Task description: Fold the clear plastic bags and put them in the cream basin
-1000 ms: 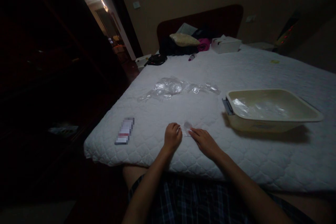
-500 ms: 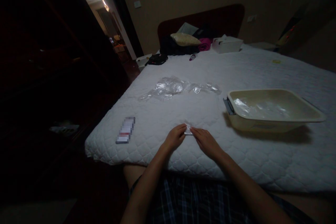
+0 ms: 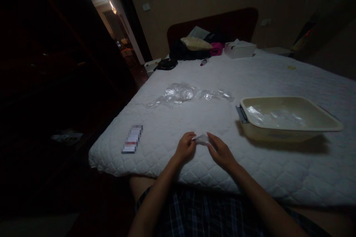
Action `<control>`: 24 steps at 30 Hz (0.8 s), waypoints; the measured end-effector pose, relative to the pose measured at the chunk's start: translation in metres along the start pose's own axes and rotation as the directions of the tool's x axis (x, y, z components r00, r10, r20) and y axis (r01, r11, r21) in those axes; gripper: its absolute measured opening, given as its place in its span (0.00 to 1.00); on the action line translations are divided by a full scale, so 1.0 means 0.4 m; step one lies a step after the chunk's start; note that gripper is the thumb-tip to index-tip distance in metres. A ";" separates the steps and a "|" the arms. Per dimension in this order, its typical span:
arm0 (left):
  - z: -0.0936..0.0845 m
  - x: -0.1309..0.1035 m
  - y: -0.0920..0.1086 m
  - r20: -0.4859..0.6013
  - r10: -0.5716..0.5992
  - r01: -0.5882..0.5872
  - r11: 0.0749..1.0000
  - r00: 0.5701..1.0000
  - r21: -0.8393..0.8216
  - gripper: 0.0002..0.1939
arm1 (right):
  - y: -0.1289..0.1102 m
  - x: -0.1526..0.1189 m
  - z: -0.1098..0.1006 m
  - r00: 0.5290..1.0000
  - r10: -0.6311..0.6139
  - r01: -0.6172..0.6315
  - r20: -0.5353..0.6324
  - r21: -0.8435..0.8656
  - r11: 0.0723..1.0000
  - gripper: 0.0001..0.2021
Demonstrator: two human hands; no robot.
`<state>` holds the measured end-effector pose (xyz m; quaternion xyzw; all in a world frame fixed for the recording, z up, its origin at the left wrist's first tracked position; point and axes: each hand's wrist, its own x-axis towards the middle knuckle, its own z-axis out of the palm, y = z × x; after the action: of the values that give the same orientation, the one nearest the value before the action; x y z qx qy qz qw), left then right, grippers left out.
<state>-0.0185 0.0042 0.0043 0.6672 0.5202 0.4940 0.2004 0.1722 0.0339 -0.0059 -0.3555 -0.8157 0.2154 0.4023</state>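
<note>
Between my hands is a small piece of clear plastic, apparently a folded plastic bag [image 3: 201,139], just over the near part of the bed. My left hand [image 3: 186,147] pinches its left end with thumb and fingers. At the other end, the fingertips of my right hand [image 3: 221,152] hold the plastic's edge, while that thumb stands a little apart from the fingers. Farther forward, a crumpled heap of clear plastic bags [image 3: 180,93] lies across the bedspread. A cream plastic tub [image 3: 278,134] with a grey side clip sits to the right, with clear plastic inside.
A phone-like flat object [image 3: 132,139], its face blurred, lies left of my hands on the white quilted bed [image 3: 155,155]. Near the headboard are a pillow [image 3: 196,43], a magenta roll [image 3: 216,49], a white box [image 3: 240,49] and a black bag [image 3: 167,63].
My hands have moved slightly apart, and the plastic between them is spread wider. The right thumb has separated from its fingers. The tub and the heap of bags have stayed put.
</note>
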 end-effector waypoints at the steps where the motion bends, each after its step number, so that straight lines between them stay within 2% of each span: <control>1: 0.003 0.001 0.006 -0.007 -0.100 0.099 0.990 0.995 -0.099 0.09 | -0.001 0.000 0.000 1.000 0.023 -0.023 -0.006 0.014 1.000 0.23; 3: 0.010 0.005 0.015 0.022 -0.321 0.310 0.892 0.947 -0.330 0.07 | -0.003 -0.002 0.001 0.997 0.072 -0.071 -0.006 0.051 0.996 0.22; 5: 0.018 0.009 0.020 0.105 -0.485 0.460 0.707 0.868 -0.537 0.06 | -0.007 -0.003 0.001 0.992 0.128 -0.127 -0.003 0.112 0.986 0.20; 7: 0.025 0.015 0.022 0.188 -0.549 0.521 0.549 0.814 -0.654 0.07 | -0.009 -0.002 -0.001 0.983 0.184 -0.180 -0.003 0.187 0.966 0.18; 9: 0.029 0.020 0.022 0.235 -0.551 0.535 0.480 0.801 -0.695 0.09 | -0.008 0.003 -0.005 0.971 0.239 -0.227 -0.013 0.257 0.939 0.16; 12: 0.034 0.024 0.016 0.258 -0.548 0.548 0.470 0.796 -0.691 0.11 | -0.002 0.023 -0.013 0.932 0.363 -0.331 -0.006 0.401 0.854 0.15; 14: 0.037 0.024 0.009 0.277 -0.546 0.570 0.492 0.790 -0.658 0.12 | 0.000 0.044 -0.017 0.874 0.481 -0.438 0.068 0.537 0.721 0.19; 16: 0.040 0.023 0.002 0.281 -0.545 0.581 0.518 0.790 -0.628 0.12 | -0.004 0.063 -0.020 0.806 0.559 -0.534 0.194 0.645 0.547 0.22; 19: 0.043 0.023 -0.003 0.272 -0.538 0.573 0.536 0.798 -0.620 0.11 | -0.015 0.078 -0.018 0.746 0.546 -0.622 0.381 0.692 0.366 0.21; 21: 0.044 0.023 -0.005 0.277 -0.538 0.578 0.542 0.796 -0.610 0.11 | -0.019 0.078 -0.016 0.740 0.492 -0.645 0.460 0.693 0.323 0.20; 24: 0.046 0.024 -0.007 0.280 -0.535 0.583 0.562 0.797 -0.587 0.11 | -0.017 0.073 -0.015 0.746 0.420 -0.652 0.517 0.696 0.301 0.18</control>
<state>-0.0041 0.0185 -0.0016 0.3727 0.4929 0.5288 0.5818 0.1620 0.0519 0.0167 -0.3362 -0.4743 0.7462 0.3244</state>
